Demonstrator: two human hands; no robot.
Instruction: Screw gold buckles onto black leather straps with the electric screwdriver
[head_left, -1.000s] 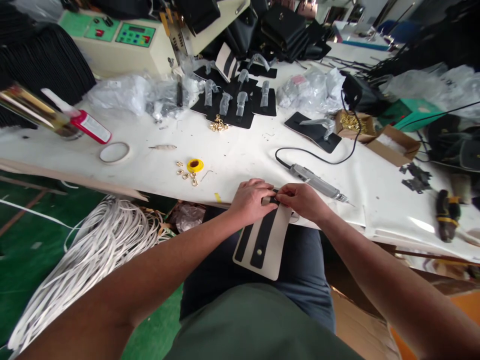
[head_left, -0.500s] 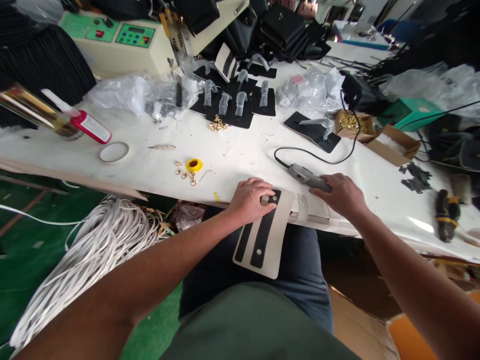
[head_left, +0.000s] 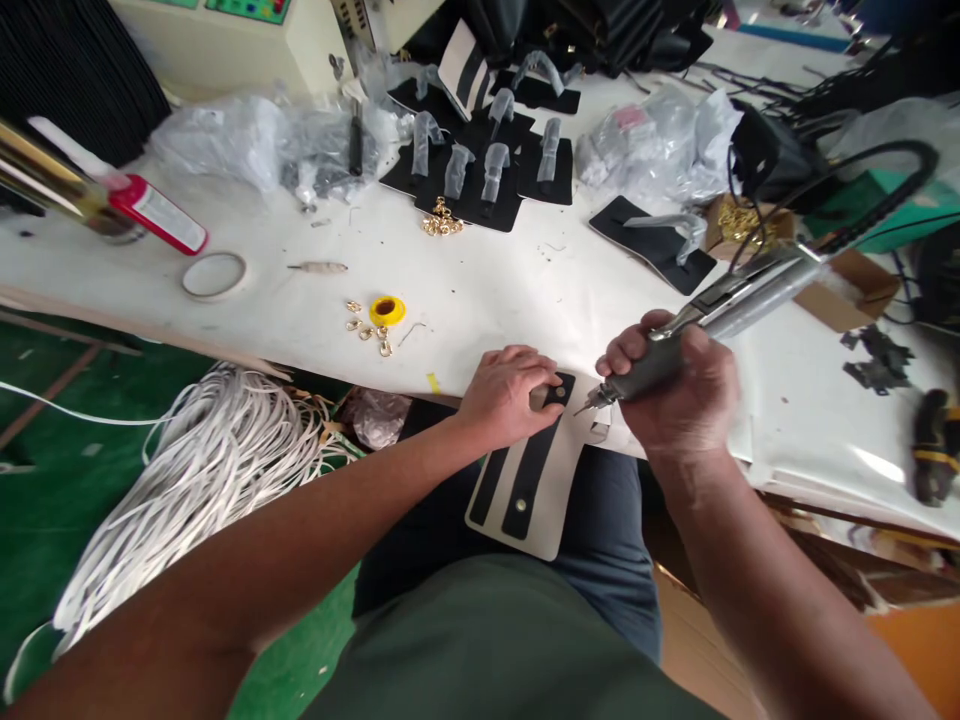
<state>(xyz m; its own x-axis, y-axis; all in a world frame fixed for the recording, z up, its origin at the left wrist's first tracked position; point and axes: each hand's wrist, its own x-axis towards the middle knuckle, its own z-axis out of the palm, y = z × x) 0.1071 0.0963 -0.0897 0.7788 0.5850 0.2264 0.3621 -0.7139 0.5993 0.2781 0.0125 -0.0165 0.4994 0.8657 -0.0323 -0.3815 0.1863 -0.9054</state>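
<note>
A cream panel with black strips and round metal fittings [head_left: 551, 490] lies partly on the table edge and partly over my lap. My left hand [head_left: 512, 398] grips its upper end, thumb and fingertips at the top fitting of one strip. Wrapped in my right hand [head_left: 679, 385] is a grey power screwdriver [head_left: 649, 368], its thin bit pointing left and down, just right of the panel's upper end. The bit does not appear to touch the fitting. A cable runs from the back of the tool.
Gold rings [head_left: 365, 332] and a yellow ring-shaped spool [head_left: 387, 310] lie left of my hands. Behind are black panels with plastic-wrapped handles [head_left: 495, 175] and plastic bags [head_left: 660, 150]. Pliers [head_left: 932, 450] lie far right; a red bottle [head_left: 161, 215] is at left.
My right hand has lifted the screwdriver from the table and turned its bit toward the panel. My left hand remains on the panel. The view has shifted slightly.
</note>
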